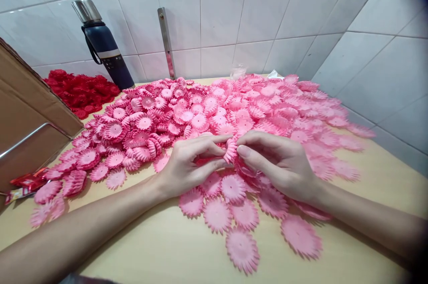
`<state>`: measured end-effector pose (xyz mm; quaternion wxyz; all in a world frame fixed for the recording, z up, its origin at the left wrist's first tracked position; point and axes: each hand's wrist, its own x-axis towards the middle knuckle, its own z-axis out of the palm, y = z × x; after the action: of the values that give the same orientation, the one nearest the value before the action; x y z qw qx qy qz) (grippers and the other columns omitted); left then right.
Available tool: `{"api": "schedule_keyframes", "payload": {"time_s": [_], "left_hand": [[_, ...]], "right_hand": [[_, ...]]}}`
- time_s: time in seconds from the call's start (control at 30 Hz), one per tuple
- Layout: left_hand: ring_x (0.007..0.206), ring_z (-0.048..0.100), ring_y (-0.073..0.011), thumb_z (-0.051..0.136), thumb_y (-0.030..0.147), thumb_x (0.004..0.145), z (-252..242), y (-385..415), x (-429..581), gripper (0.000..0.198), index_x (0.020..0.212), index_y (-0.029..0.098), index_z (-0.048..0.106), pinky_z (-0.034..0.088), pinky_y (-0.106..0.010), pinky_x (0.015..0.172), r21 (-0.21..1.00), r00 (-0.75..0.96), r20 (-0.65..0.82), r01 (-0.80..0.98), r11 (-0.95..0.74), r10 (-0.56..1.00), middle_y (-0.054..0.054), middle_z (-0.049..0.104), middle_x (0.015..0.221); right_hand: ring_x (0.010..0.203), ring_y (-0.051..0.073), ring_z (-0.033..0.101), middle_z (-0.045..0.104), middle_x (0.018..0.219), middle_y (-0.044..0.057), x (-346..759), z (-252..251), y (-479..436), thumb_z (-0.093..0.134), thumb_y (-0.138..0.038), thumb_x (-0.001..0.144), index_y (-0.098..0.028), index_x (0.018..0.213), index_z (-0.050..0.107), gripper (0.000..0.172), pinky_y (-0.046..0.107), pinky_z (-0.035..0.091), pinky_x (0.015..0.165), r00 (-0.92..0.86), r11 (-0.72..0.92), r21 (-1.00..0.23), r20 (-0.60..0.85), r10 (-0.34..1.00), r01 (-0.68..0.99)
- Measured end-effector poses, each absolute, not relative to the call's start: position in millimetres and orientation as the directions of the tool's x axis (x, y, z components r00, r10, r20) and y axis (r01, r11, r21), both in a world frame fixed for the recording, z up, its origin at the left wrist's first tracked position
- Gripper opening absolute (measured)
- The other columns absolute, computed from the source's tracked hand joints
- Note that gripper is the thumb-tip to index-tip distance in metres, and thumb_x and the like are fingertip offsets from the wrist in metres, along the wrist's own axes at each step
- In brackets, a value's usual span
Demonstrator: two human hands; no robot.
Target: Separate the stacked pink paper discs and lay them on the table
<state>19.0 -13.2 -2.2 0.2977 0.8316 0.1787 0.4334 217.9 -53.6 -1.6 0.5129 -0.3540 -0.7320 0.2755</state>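
Between my two hands, near the middle of the view, is a small pink petal piece (230,150) with a fringed edge. My left hand (194,161) pinches it from the left between thumb and fingers. From the right, the thumb and forefinger of my right hand (279,163) close on its other side. Under and behind both hands spreads a big heap of pink scalloped discs (199,122). Loose flat discs (242,248) lie in front of the hands. My palms hide part of the heap.
A dark blue bottle (109,52) stands at the back left by a red petal pile (82,90). A cardboard box (30,114) and red wrappers (28,181) are at the left. Tiled wall (217,16) bounds the table (381,186); a metal strip (165,41) leans there.
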Motion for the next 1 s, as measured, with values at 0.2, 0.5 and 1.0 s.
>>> {"api": "schedule_keyframes", "payload": {"time_s": [0.2,0.5,1.0], "left_hand": [[0.097,0.073,-0.0234,0.071,0.016,0.081,-2.4,-12.8,19.2,0.005,0.082,0.012,0.068,0.060,-0.030,0.081,0.626,0.554,0.633,0.044,-0.779,0.540,-0.018,0.072,0.113],[0.100,0.072,-0.0253,0.080,0.022,0.073,1.6,-12.6,20.4,0.015,0.075,0.012,0.070,0.059,-0.032,0.086,0.531,0.553,0.698,0.026,-0.847,0.455,-0.021,0.073,0.108],[0.092,0.073,-0.0196,0.063,0.016,0.087,3.2,-14.5,20.1,0.012,0.078,0.013,0.070,0.058,-0.027,0.082,0.583,0.560,0.635,0.105,-0.806,0.532,-0.015,0.073,0.110]], "right_hand": [[0.063,0.012,0.059,0.066,0.074,0.002,218.3,-1.1,-54.4,0.057,-0.015,0.090,-0.019,0.086,0.064,0.010,0.024,0.048,0.053,-0.210,0.589,-0.766,0.550,0.808,0.259],[0.060,0.012,0.057,0.063,0.072,0.001,218.1,-2.9,-54.4,0.054,-0.013,0.090,-0.019,0.086,0.062,0.011,0.025,0.045,0.051,-0.247,0.620,-0.732,0.569,0.785,0.282],[0.066,0.009,0.057,0.063,0.078,0.001,217.2,-1.3,-55.3,0.053,-0.005,0.090,-0.018,0.092,0.061,0.015,0.022,0.047,0.061,-0.372,0.731,-0.613,0.630,0.681,0.301]]}}
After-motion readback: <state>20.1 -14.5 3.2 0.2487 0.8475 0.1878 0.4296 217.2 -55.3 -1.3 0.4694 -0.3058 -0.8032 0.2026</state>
